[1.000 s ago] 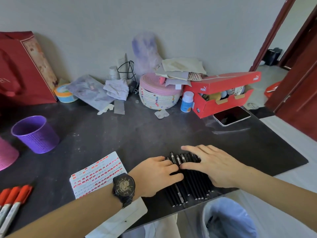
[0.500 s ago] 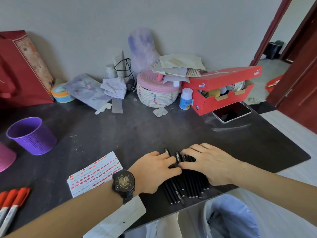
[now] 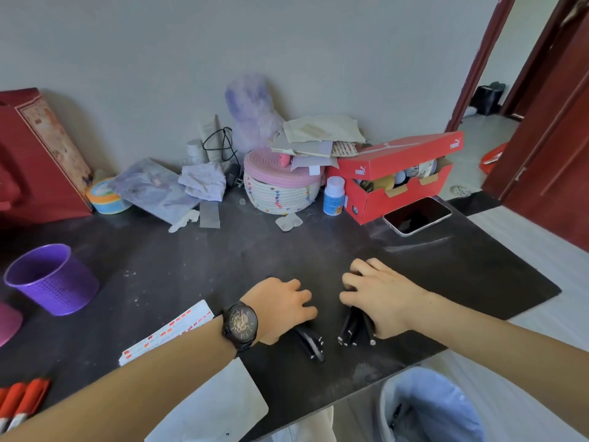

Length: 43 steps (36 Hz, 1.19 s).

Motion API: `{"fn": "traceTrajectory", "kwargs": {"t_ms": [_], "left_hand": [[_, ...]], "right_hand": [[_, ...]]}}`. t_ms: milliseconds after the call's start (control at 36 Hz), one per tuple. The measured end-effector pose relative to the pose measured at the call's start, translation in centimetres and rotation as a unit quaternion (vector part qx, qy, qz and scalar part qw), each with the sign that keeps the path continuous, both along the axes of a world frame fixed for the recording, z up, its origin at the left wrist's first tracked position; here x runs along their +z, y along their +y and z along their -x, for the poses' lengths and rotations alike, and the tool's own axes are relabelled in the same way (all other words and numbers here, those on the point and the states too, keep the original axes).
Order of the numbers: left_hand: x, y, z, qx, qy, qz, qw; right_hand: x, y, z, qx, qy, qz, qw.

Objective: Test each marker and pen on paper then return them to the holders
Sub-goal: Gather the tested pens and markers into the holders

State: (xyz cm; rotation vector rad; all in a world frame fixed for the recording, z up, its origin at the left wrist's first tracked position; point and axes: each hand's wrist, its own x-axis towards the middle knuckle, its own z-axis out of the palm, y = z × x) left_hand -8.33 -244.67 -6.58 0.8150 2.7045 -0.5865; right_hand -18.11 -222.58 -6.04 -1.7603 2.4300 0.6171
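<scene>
Surface: a dark surface [image 3: 197,269] against a grey wall, cluttered along the back with a red shoebox [image 3: 398,183], a woven basket [image 3: 280,193] and a phone [image 3: 417,215]
Holders: a purple holder [image 3: 51,279] stands at the left, well apart from the hands; the edge of a pink one [image 3: 8,323] shows at the far left
Paper: white paper [image 3: 172,333] with rows of red test marks lies just beside the left forearm, near the front edge
Red markers: red-capped markers [image 3: 22,397] lie at the bottom left corner, untouched
Change: a moment ago both hands lay flat on one row of black pens; now that row is split into two bunches
Right hand: the right hand [image 3: 382,298] has its fingers curled round a bunch of black pens [image 3: 353,330], whose ends stick out toward the viewer
Left hand: the left hand [image 3: 280,307], watch on the wrist, has its fingers curled over a smaller bunch [image 3: 310,344]; how firmly it grips is hard to tell
Meaning: the pens look gathered for lifting, probably toward a holder
</scene>
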Motion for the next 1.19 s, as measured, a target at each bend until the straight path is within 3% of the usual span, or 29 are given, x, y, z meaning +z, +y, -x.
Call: {"fn": "traceTrajectory", "kwargs": {"t_ms": [139,306,389,472,583,639,694,806,861,917,1028,1194], "left_hand": [[-0.6,-0.8,0.8,-0.040,0.036,-0.006,0.999],[-1.0,-2.0,1.6,-0.011,0.054,-0.029,0.998],[-1.6,-2.8,1.7,0.048,0.057,-0.086,0.994],[-2.0,-4.1,1.7,0.140,0.063,-0.200,0.968],[-1.5,-5.9,1.5,0.236,0.105,-0.391,0.884],[-1.1,-6.5,1.5,0.298,0.120,-0.480,0.816],[-0.9,-6.9,1.7,0.355,0.149,-0.571,0.726],[-0.8,-7.2,2.4,0.411,0.238,-0.701,0.532],[-1.2,-7.1,2.7,0.422,0.250,-0.732,0.473],[-1.6,-6.7,2.6,0.431,0.253,-0.746,0.439],[-3.0,-6.0,2.1,0.433,0.267,-0.759,0.406],[-4.8,-6.2,1.2,0.423,0.291,-0.729,0.452]], "right_hand": [[-0.3,-0.5,0.5,-0.014,0.014,-0.015,1.000],[-0.4,-1.3,0.7,-0.057,-0.022,-0.025,0.998],[-0.7,-1.2,1.1,-0.076,-0.046,-0.002,0.996],[-1.2,-0.8,1.7,-0.126,-0.079,0.076,0.986],[-2.9,-1.1,1.8,-0.226,-0.150,0.239,0.932],[-3.6,-2.2,1.5,-0.272,-0.201,0.320,0.885],[-4.0,-3.8,1.1,-0.297,-0.250,0.407,0.827],[-3.5,-8.0,0.1,-0.352,-0.353,0.586,0.639],[-2.9,-10.3,-0.3,-0.372,-0.413,0.634,0.538],[-2.2,-12.3,-0.7,-0.371,-0.433,0.659,0.491],[-1.7,-14.9,-1.6,-0.353,-0.429,0.678,0.481],[-3.7,-15.4,-2.6,-0.342,-0.401,0.676,0.514]]}}
